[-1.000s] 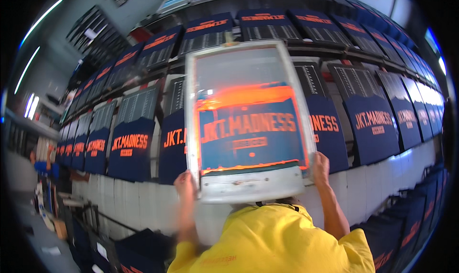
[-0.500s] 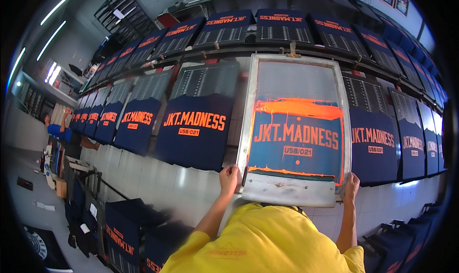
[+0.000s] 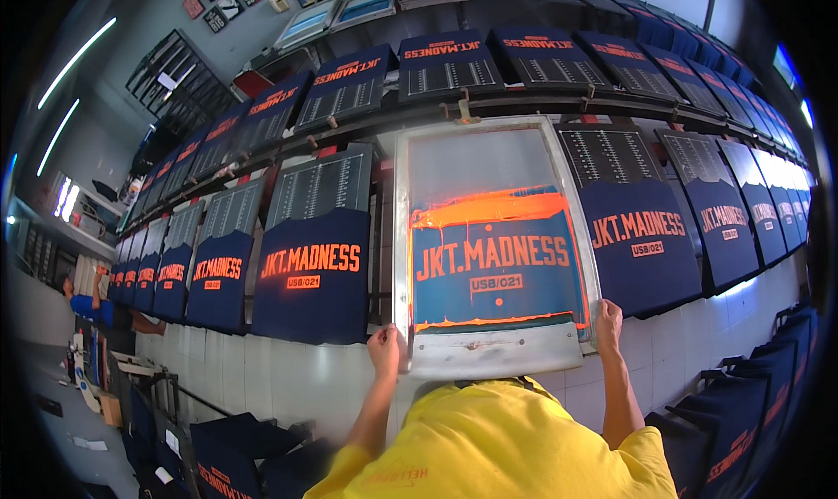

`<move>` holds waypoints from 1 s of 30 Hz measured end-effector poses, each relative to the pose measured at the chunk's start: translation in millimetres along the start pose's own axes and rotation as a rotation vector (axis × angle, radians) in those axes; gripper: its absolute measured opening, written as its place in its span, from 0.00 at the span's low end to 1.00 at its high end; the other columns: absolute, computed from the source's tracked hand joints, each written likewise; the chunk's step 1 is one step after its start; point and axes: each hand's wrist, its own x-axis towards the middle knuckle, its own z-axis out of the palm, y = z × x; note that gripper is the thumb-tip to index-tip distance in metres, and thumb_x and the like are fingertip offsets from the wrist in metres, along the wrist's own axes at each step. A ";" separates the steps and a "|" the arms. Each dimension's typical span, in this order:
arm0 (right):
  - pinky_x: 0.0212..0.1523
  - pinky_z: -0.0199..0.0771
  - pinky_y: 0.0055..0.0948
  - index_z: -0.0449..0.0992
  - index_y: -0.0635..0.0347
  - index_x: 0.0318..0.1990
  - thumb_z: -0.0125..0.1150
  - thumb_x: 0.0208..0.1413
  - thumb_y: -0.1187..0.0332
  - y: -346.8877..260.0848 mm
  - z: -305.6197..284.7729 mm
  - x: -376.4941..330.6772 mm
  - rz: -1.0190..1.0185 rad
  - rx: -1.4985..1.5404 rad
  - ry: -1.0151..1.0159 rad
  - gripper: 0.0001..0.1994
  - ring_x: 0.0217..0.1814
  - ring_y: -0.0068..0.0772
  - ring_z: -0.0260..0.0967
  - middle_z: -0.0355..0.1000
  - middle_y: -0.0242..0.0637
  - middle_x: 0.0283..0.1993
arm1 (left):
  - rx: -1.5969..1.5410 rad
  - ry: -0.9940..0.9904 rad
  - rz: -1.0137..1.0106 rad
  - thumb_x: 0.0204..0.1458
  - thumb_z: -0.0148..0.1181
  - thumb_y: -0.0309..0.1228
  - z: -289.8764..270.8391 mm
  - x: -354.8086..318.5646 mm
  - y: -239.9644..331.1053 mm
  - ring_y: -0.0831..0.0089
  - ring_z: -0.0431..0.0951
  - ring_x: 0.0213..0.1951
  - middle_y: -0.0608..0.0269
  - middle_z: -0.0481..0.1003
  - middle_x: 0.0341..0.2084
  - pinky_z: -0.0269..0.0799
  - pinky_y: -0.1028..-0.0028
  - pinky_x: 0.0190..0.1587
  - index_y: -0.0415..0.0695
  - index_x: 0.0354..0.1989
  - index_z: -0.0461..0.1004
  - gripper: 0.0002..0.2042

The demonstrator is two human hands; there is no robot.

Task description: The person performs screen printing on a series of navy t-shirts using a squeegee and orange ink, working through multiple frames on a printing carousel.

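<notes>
Moved: the aluminium-framed printing screen with fine mesh and a band of orange ink has travelled along the row since half a second ago; then its lower edge was lifted toward the person, now it lies flat on one board, framing the navy shirt beneath.
Left hand: closed around the screen's lower left corner, fingers wrapped over the metal rail.
Right hand: gripping the lower right corner of the frame in the same way.
Screen position: on the long sloped surface of pale tiles, between a printed navy cotton shirt on its left and another printed shirt on its right.
Materials: frame is dull, scuffed metal; mesh is taut and translucent; ink is wet, glossy and thick along the upper band; shirts are matte, soft knit stretched over flat boards.
Risk, smearing: if the frame slides while seated, the orange lettering would likely blur.
Risk, misregistration: if the corners miss the stops at the top, the print may sit crooked.
Risk, neighbours: I judge the frame edges close enough to brush the fresh prints beside it.
Other: a person in blue works far off to the left.
</notes>
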 end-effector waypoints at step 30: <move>0.26 0.54 0.38 0.64 0.70 0.24 0.46 0.60 0.63 -9.0 39.7 21.0 -0.150 -0.023 -0.074 0.17 0.23 0.26 0.50 0.55 0.35 0.18 | 0.194 0.057 0.070 0.55 0.59 0.37 4.0 46.0 -0.1 0.63 0.82 0.31 0.51 0.81 0.27 0.74 0.68 0.37 0.34 0.34 0.80 0.15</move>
